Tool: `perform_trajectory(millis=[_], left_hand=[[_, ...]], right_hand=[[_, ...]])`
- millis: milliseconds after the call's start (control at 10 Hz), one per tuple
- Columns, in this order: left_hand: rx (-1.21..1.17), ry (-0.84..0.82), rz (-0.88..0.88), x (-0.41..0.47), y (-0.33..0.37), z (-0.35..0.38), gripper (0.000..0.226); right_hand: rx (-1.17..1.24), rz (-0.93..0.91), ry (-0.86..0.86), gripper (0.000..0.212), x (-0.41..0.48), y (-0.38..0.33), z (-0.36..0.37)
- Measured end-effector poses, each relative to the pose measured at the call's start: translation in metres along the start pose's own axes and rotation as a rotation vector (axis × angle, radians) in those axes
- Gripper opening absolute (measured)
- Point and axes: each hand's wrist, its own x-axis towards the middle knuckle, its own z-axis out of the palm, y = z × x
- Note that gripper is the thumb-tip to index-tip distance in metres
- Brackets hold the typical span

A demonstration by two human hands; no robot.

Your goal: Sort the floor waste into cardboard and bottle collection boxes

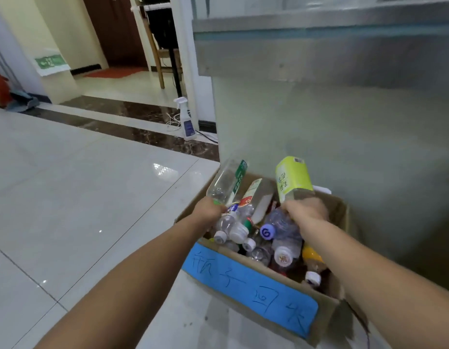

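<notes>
A cardboard box (326,308) with a blue handwritten label stands on the floor against a grey-green wall, filled with several plastic bottles. My left hand (209,210) grips a clear bottle with a green label (227,181) by its neck, tilted up and away over the box's left rim. My right hand (306,209) holds a bottle with a yellow-green label (292,178) by its lower end, upright above the box's far side. Both bottles hang over the box, apart from each other.
A white spray bottle (186,120) and a white cable lie by the wall corner beyond the box. Glossy pale tiles (79,197) spread to the left. A doorway with a wooden chair (160,59) and red mat (115,71) lies farther back.
</notes>
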Motion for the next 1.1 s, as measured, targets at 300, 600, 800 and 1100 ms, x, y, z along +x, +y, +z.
perform_trajectory(millis=[300, 600, 800, 1100], left_hand=[[0.633, 0.059, -0.003, 0.027, -0.031, 0.003, 0.019], [0.879, 0.181, -0.026, 0.021, -0.033, 0.013, 0.049], [1.089, 0.227, 0.098, 0.037, -0.047, 0.003, 0.047], [1.392, 0.316, 0.495, 0.044, -0.042, -0.001, 0.07]], right_hand=[[-0.102, 0.132, 0.073, 0.04, -0.003, 0.061, -0.014], [0.06, 0.353, 0.213, 0.071, -0.034, 0.076, 0.009], [-0.086, 0.246, 0.128, 0.091, -0.04, 0.072, 0.013], [-0.572, -0.124, 0.08, 0.106, -0.045, 0.051, 0.002]])
